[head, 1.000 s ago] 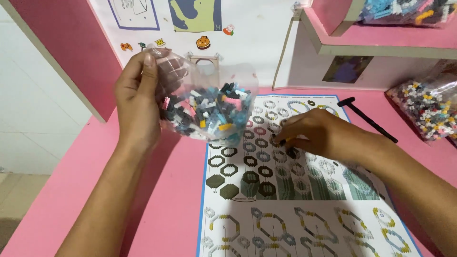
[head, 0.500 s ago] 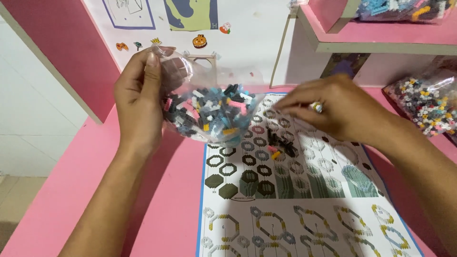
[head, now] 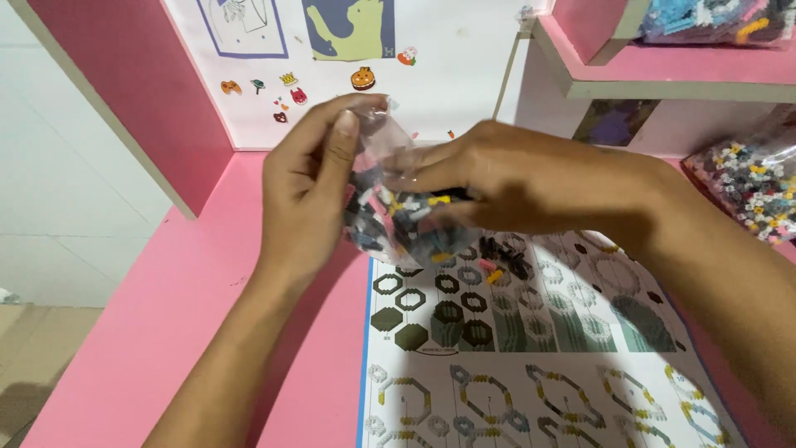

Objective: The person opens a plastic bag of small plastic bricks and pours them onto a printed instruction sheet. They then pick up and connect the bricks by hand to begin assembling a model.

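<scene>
Bag (head: 398, 220) clear, crumpled — small mixed-colour bricks inside; left hand (head: 311, 178) grips it, right hand (head: 514, 178) apparently pinching top.

Bright, even light; soft shadows; slight blur.

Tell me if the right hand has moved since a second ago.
Yes. The right hand rose off the instruction sheet to the bag held by the left hand.

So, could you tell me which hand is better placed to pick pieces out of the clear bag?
Probably the right hand: its fingers sit at the clear bag opening, while the left hand grips and steadies the bag.
</scene>
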